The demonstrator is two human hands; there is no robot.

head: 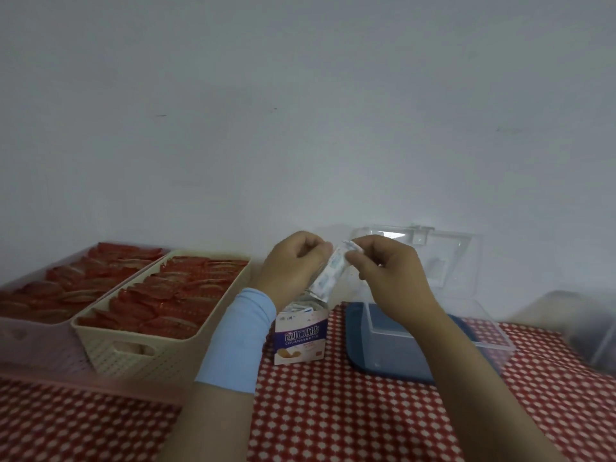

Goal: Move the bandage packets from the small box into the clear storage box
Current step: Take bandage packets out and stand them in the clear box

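Two hands are raised over the bench, both grasping one bundle of bandage packets (pixel 328 276). Left hand (pixel 293 261): fingers curled, bundle gripped along its left side. Right hand (pixel 390 271): top end pinched by thumb and fingertips. The bundle is held tilted between the hands, just above one small box (pixel 300 340), stood upright with its top open. More packets (pixel 300 308) are seen inside; their count cannot be told. One clear storage box (pixel 483 335) is placed right of it, under the right forearm, lid up. Two baskets of red sachets are set at left: one cream (pixel 160 353), one pink (pixel 33 348).
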